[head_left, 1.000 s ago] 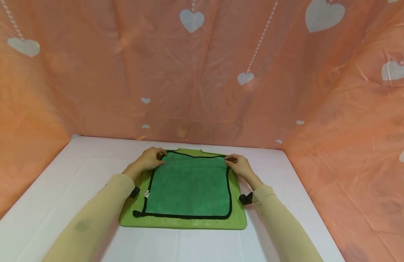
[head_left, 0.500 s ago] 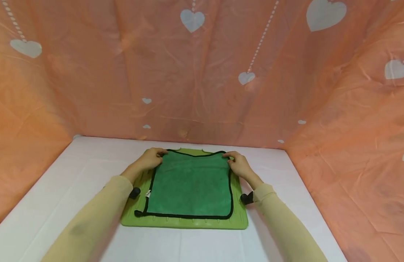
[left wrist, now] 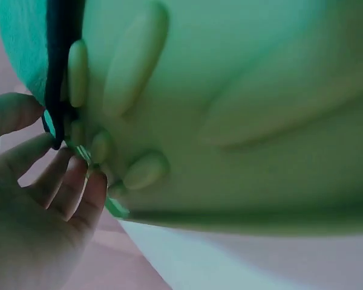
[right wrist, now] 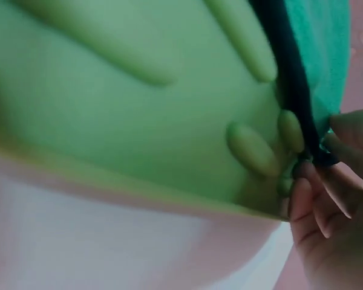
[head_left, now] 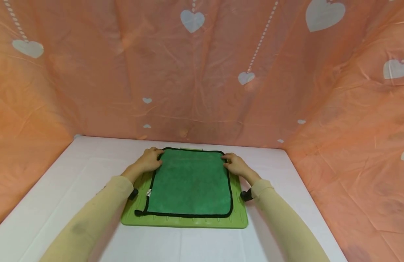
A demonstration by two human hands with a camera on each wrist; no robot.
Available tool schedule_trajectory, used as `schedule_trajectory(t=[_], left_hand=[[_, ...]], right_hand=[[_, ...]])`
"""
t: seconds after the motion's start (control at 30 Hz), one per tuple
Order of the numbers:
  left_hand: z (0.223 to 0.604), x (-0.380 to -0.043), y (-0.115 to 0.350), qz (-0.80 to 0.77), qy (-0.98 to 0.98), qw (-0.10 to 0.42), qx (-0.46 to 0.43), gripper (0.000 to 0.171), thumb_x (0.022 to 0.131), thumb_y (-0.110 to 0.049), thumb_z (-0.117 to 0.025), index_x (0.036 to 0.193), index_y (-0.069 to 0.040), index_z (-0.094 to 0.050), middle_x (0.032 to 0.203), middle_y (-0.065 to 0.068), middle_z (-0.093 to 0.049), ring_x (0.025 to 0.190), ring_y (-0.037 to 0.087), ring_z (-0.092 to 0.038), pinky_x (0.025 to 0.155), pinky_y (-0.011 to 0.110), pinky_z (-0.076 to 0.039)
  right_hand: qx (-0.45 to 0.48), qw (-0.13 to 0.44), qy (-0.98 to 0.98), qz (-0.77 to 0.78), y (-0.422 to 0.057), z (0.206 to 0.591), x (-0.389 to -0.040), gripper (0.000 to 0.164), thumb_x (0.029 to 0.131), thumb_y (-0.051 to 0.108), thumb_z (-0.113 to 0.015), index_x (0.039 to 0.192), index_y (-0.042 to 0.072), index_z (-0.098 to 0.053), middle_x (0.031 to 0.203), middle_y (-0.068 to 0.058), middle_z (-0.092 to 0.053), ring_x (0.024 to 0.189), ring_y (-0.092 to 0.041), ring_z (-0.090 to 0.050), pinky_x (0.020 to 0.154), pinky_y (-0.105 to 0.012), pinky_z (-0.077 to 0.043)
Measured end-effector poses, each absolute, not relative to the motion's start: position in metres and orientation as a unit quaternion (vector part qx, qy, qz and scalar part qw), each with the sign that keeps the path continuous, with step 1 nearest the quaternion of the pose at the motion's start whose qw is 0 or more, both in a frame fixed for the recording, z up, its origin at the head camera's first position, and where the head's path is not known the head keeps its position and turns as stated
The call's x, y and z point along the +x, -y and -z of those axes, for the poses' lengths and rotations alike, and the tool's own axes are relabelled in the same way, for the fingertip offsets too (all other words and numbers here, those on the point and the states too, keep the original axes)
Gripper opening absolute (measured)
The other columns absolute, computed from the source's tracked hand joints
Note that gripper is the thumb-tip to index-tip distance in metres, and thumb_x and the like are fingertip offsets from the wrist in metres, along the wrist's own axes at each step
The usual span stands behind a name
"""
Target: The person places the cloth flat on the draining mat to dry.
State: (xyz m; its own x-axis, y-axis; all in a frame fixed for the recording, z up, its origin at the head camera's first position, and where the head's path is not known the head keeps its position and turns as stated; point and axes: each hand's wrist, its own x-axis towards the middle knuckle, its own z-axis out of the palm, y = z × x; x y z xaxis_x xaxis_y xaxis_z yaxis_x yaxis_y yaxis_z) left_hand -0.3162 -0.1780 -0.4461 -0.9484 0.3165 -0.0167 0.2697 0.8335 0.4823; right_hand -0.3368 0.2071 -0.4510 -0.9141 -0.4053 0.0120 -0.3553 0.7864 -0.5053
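Observation:
A green cloth with a black edging lies spread over a light green plastic board with raised ribs. At the cloth's far left corner, my left hand pinches the black edge; in the left wrist view the thumb is on one side of it and the index finger on the other. My right hand holds the far right corner in the same way, its other fingers by the board's rim in the right wrist view. The parts of the board under the cloth are hidden.
The board rests on a white-covered table. An orange curtain with white hearts rises behind the table and along both sides. A black wrist device shows beside the right sleeve, and another beside the left.
The cloth's far edge sagged in the middle half a second ago and is now nearly straight, covering more of the board's far rim. The right hand has shifted slightly left and down.

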Motion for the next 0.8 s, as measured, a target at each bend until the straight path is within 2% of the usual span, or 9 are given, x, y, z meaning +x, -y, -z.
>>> schedule_trajectory(t=[0.2,0.27,0.33,0.4,0.5,0.57,0.7,0.8], left_hand=[[0.445,-0.299,0.174,-0.189,-0.958,-0.007,0.217,0.057,0.104,-0.02,-0.062,0.15,0.01,-0.047,0.159,0.032,-0.037,0.141,0.054,-0.041,0.111,0.064,-0.041],[0.445,-0.292,0.171,-0.16,-0.955,-0.005,0.251,0.062,0.104,-0.028,-0.064,0.152,0.007,-0.045,0.162,0.029,-0.035,0.143,0.05,-0.041,0.113,0.064,-0.039],[0.445,-0.284,0.168,-0.14,-0.949,0.016,0.283,0.069,0.103,-0.036,-0.065,0.155,0.004,-0.042,0.164,0.027,-0.032,0.147,0.049,-0.036,0.115,0.065,-0.035],[0.445,-0.277,0.166,-0.129,-0.943,0.058,0.3,0.079,0.102,-0.046,-0.065,0.159,0.001,-0.037,0.168,0.024,-0.026,0.152,0.048,-0.027,0.117,0.068,-0.029],[0.444,-0.268,0.164,-0.135,-0.936,0.128,0.299,0.094,0.097,-0.057,-0.067,0.163,-0.003,-0.029,0.172,0.022,-0.014,0.156,0.048,-0.013,0.119,0.071,-0.02],[0.444,-0.264,0.164,-0.14,-0.933,0.158,0.291,0.103,0.093,-0.062,-0.07,0.165,-0.004,-0.025,0.173,0.021,-0.008,0.157,0.048,-0.008,0.12,0.072,-0.016],[0.441,-0.26,0.164,-0.141,-0.931,0.178,0.287,0.115,0.084,-0.064,-0.078,0.166,-0.005,-0.023,0.173,0.021,-0.005,0.157,0.047,-0.006,0.12,0.073,-0.014],[0.44,-0.259,0.164,-0.125,-0.931,0.181,0.29,0.119,0.081,-0.066,-0.08,0.166,-0.005,-0.022,0.173,0.021,-0.005,0.158,0.047,-0.007,0.119,0.073,-0.017]], right_hand=[[-0.223,0.007,-0.949,0.223,-0.205,0.446,-0.319,0.05,0.103,0.012,-0.061,0.149,-0.004,-0.051,0.159,-0.029,-0.037,0.144,-0.052,-0.036,0.115,-0.063,-0.035],[-0.246,0.005,-0.947,0.206,-0.203,0.443,-0.309,0.055,0.103,0.015,-0.064,0.152,-0.003,-0.048,0.162,-0.027,-0.034,0.146,-0.051,-0.034,0.116,-0.064,-0.034],[-0.275,0.019,-0.942,0.189,-0.201,0.441,-0.3,0.061,0.103,0.02,-0.066,0.156,-0.002,-0.043,0.165,-0.026,-0.031,0.149,-0.05,-0.031,0.117,-0.064,-0.033],[-0.304,0.051,-0.935,0.173,-0.199,0.439,-0.292,0.069,0.103,0.026,-0.068,0.159,-0.001,-0.038,0.168,-0.025,-0.025,0.152,-0.049,-0.027,0.118,-0.064,-0.03],[-0.331,0.105,-0.926,0.149,-0.195,0.438,-0.283,0.079,0.102,0.037,-0.068,0.163,0.003,-0.031,0.171,-0.022,-0.017,0.156,-0.046,-0.018,0.121,-0.065,-0.025],[-0.332,0.138,-0.923,0.139,-0.193,0.439,-0.28,0.085,0.101,0.043,-0.068,0.165,0.006,-0.027,0.173,-0.018,-0.012,0.158,-0.044,-0.012,0.123,-0.064,-0.022],[-0.315,0.185,-0.922,0.127,-0.192,0.439,-0.276,0.091,0.098,0.05,-0.07,0.167,0.013,-0.023,0.175,-0.01,-0.007,0.16,-0.037,-0.007,0.124,-0.061,-0.02],[-0.318,0.201,-0.919,0.119,-0.192,0.437,-0.273,0.096,0.094,0.052,-0.074,0.167,0.012,-0.024,0.175,-0.01,-0.008,0.16,-0.037,-0.007,0.124,-0.06,-0.021]])
